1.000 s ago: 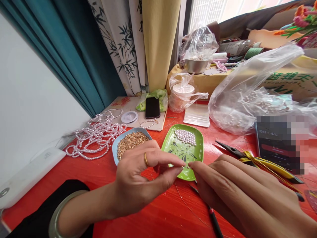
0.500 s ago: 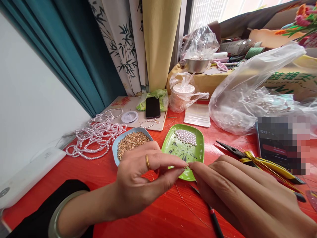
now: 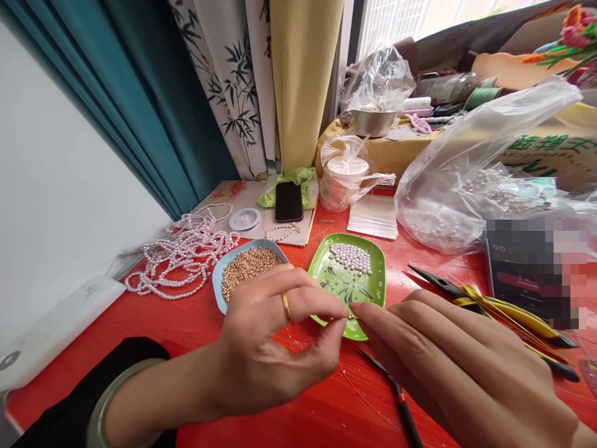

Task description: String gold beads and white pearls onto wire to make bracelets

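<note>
My left hand [image 3: 280, 339], with a gold ring and a bangle, has its thumb and forefinger closed in a pinch. Tiny gold beads [image 3: 350, 317] show at these fingertips, on what looks like a fine thread. From the other side my right hand [image 3: 461, 354] meets them, fingers together and forefinger tip at the beads; its thumb is hidden. Both hands are over the near edge of a green tray [image 3: 382, 280] holding white pearl beads [image 3: 351, 258]. A thin strand [image 3: 359, 391] runs over the red table below.
Left of the green tray is a blue dish [image 3: 217, 280] of gold beads [image 3: 252, 267], beside heaped pearl strings [image 3: 181, 255]. Black-handled pliers [image 3: 405, 410] lie below my right hand, yellow-handled pliers [image 3: 508, 305] beyond it. A phone [image 3: 517, 267] and plastic bag [image 3: 438, 199] stand right.
My left thumb and forefinger have shifted slightly left and lower, and the gold beads show more clearly between the hands. My right hand has moved a little left.
</note>
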Available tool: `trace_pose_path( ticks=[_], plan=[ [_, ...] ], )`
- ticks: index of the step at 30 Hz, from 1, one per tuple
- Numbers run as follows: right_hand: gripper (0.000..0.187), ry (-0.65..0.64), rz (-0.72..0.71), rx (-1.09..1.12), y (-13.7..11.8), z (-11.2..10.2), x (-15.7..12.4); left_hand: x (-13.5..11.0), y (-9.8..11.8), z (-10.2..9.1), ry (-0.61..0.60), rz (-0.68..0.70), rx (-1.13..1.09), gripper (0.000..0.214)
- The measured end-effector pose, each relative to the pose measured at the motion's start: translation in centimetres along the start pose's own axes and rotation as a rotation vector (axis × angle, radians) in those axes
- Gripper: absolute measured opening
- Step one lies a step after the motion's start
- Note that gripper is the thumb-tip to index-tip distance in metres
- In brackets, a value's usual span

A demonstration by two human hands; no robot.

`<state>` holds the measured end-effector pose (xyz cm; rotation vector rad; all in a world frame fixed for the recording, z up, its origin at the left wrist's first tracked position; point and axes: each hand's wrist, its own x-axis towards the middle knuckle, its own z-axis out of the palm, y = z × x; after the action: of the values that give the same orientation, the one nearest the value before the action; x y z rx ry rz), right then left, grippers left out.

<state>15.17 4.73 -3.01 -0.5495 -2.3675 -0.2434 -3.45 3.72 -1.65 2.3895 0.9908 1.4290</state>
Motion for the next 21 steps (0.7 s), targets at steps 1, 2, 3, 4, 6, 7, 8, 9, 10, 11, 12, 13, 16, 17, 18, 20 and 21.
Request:
trace_pose_path(
  ticks=[1,2,3,4,6,7,8,9,10,11,12,13,16,17,18,20,21],
  plan=[
    [0.02,0.001,-0.009,-0.004,0.05,0.11,-0.11,-0.04,-0.02,0.02,-0.012,0.0,0.012,0.013],
    [0.021,0.01,-0.013,-0.008,0.1,0.22,-0.24,-0.13,-0.06,0.06,-0.024,-0.002,0.019,0.013],
    [0.022,0.025,-0.014,-0.012,0.14,0.35,-0.37,-0.23,-0.14,0.13,-0.033,-0.003,0.017,0.014],
    [0.023,0.037,-0.011,-0.012,0.17,0.47,-0.48,-0.35,-0.24,0.22,-0.037,-0.006,0.011,0.014],
    [0.025,0.06,-0.002,-0.007,0.2,0.67,-0.59,-0.54,-0.44,0.4,-0.03,-0.03,0.006,0.015],
    [0.025,0.06,-0.002,-0.007,0.2,0.73,-0.58,-0.6,-0.51,0.48,-0.025,-0.049,0.004,0.014],
    [0.025,0.059,-0.007,-0.012,0.21,0.75,-0.52,-0.63,-0.55,0.53,-0.021,-0.07,0.0,0.014],
    [0.024,0.054,-0.01,-0.021,0.21,0.75,-0.43,-0.64,-0.56,0.55,-0.021,-0.092,-0.008,0.013],
    [0.022,0.047,-0.005,-0.029,0.21,0.73,-0.32,-0.62,-0.54,0.54,-0.023,-0.113,-0.019,0.012],
    [0.02,0.044,0.007,-0.036,0.21,0.69,-0.21,-0.6,-0.5,0.5,-0.028,-0.132,-0.032,0.012],
    [0.018,0.037,0.024,-0.036,0.2,0.65,-0.12,-0.56,-0.44,0.45,-0.032,-0.149,-0.042,0.011],
    [0.017,0.033,0.043,-0.033,0.2,0.62,-0.05,-0.53,-0.37,0.39,-0.033,-0.162,-0.048,0.011],
    [0.015,0.031,0.06,-0.007,0.25,0.53,0.06,-0.45,-0.26,0.25,-0.031,-0.171,-0.054,0.011],
    [0.015,0.031,0.058,0.004,0.32,0.5,0.09,-0.44,-0.25,0.22,-0.033,-0.173,-0.058,0.011],
    [0.015,0.026,0.058,0.013,0.41,0.46,0.14,-0.42,-0.25,0.2,-0.036,-0.181,-0.065,0.011],
    [0.016,0.022,0.066,0.01,0.68,0.35,0.24,-0.4,-0.26,0.18,-0.044,-0.21,-0.085,0.01],
    [0.016,0.024,0.069,-0.007,0.81,0.29,0.3,-0.39,-0.26,0.17,-0.044,-0.227,-0.093,0.01]
  ],
)
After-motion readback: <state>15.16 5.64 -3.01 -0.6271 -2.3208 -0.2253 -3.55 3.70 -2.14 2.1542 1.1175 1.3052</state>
